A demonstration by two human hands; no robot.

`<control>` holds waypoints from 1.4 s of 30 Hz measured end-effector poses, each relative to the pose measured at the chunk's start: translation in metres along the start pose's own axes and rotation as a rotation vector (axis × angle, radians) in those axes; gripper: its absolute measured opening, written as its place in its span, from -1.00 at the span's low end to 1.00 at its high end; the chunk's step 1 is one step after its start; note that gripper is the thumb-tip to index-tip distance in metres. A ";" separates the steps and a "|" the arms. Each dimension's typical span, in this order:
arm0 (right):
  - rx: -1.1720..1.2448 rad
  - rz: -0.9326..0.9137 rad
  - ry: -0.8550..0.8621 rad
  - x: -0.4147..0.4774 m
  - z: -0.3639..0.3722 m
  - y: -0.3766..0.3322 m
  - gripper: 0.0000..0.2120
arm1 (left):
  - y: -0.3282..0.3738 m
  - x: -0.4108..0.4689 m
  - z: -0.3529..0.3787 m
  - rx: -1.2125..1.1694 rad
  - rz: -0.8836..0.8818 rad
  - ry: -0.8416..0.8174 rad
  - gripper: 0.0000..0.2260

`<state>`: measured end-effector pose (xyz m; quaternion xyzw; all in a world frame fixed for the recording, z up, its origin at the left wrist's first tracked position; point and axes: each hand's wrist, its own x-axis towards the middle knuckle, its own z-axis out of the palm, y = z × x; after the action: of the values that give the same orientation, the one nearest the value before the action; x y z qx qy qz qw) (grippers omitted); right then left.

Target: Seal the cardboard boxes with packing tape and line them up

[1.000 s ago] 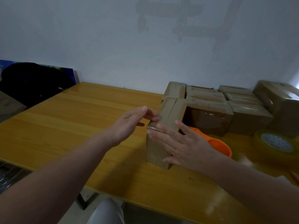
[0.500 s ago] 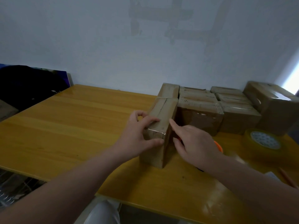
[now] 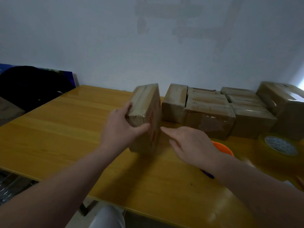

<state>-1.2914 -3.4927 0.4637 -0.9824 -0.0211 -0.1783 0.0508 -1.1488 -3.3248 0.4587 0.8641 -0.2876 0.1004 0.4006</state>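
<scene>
A taped cardboard box (image 3: 147,102) stands on its narrow side on the yellow table (image 3: 65,129). My left hand (image 3: 121,127) grips its near top corner, thumb across the front face and fingers round the left side. My right hand (image 3: 192,143) hovers just right of the box with fingers straight, fingertips close to its right face. Several sealed boxes (image 3: 209,112) stand packed together at the back right. A roll of clear packing tape (image 3: 279,145) lies flat at the far right.
An orange tape dispenser (image 3: 223,148) is partly hidden behind my right wrist, with a dark pen (image 3: 208,174) beside it. A large box (image 3: 284,102) stands at the far right. A dark bag (image 3: 31,86) sits beyond the table's left edge.
My left hand closed on the box corner and moved the box left, away from the row. My right hand came off the box's side.
</scene>
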 end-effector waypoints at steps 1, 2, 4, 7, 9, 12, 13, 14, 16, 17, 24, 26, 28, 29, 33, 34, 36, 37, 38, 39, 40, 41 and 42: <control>-0.029 0.038 0.013 0.004 -0.003 0.003 -0.53 | -0.003 0.009 -0.002 0.029 -0.010 0.021 -0.11; -0.080 0.105 0.002 0.008 -0.004 0.007 -0.51 | -0.005 0.018 -0.004 0.052 -0.021 0.035 -0.12; -0.254 0.312 -0.130 0.016 -0.003 0.022 -0.40 | -0.008 0.037 -0.001 0.076 -0.049 0.028 -0.14; -0.406 0.580 -0.468 0.026 0.002 0.044 -0.18 | -0.010 0.063 0.014 0.088 -0.080 -0.031 -0.17; -0.362 0.609 -0.563 0.030 0.005 0.050 -0.17 | -0.011 0.079 0.028 0.080 -0.082 -0.064 -0.16; -0.316 0.582 -0.407 0.041 0.008 0.054 -0.40 | -0.008 0.101 0.049 0.044 -0.096 -0.106 -0.15; -0.310 0.563 -0.317 0.046 0.008 0.055 -0.52 | -0.007 0.108 0.055 0.028 -0.099 -0.116 -0.15; -0.306 0.544 -0.232 0.051 0.009 0.057 -0.62 | -0.006 0.115 0.062 0.013 -0.100 -0.124 -0.15; -0.301 0.505 -0.094 0.064 0.010 0.063 -0.78 | -0.003 0.128 0.073 -0.016 -0.106 -0.130 -0.16; -0.324 0.491 -0.038 0.069 0.012 0.068 -0.86 | -0.003 0.134 0.078 -0.029 -0.113 -0.130 -0.18; -0.417 0.511 0.039 0.095 0.018 0.093 -0.81 | 0.001 0.169 0.106 -0.093 -0.108 -0.114 -0.24; -0.419 0.519 0.020 0.100 0.018 0.094 -0.81 | 0.003 0.176 0.112 -0.082 -0.097 -0.118 -0.24; -0.390 0.528 0.005 0.104 0.017 0.094 -0.80 | 0.005 0.181 0.117 -0.063 -0.089 -0.112 -0.24; -0.380 0.529 -0.002 0.106 0.016 0.094 -0.80 | 0.006 0.184 0.120 -0.058 -0.090 -0.110 -0.24; -0.375 0.537 -0.034 0.109 0.015 0.092 -0.84 | 0.011 0.189 0.126 -0.032 -0.096 -0.102 -0.23; -0.375 0.543 -0.042 0.109 0.016 0.093 -0.85 | 0.012 0.189 0.127 -0.023 -0.098 -0.104 -0.23; -0.375 0.554 -0.050 0.110 0.016 0.093 -0.85 | 0.012 0.190 0.127 -0.012 -0.105 -0.128 -0.21; -0.369 0.555 -0.053 0.110 0.017 0.094 -0.85 | 0.013 0.189 0.125 -0.020 -0.110 -0.154 -0.20; -0.356 0.558 -0.050 0.110 0.017 0.094 -0.85 | 0.013 0.189 0.123 -0.030 -0.111 -0.184 -0.19; -0.341 0.561 -0.046 0.109 0.017 0.094 -0.85 | 0.013 0.189 0.120 -0.036 -0.117 -0.216 -0.18; -0.331 0.563 -0.039 0.108 0.017 0.094 -0.84 | 0.012 0.188 0.117 -0.032 -0.118 -0.237 -0.17; -0.323 0.564 -0.033 0.107 0.017 0.095 -0.85 | 0.014 0.187 0.113 -0.017 -0.126 -0.253 -0.17; -0.312 0.564 -0.034 0.105 0.016 0.095 -0.86 | 0.016 0.186 0.109 0.006 -0.130 -0.256 -0.17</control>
<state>-1.1816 -3.5832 0.4769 -0.9484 0.2786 -0.1418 -0.0536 -1.0123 -3.4926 0.4718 0.8879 -0.2795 -0.0358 0.3637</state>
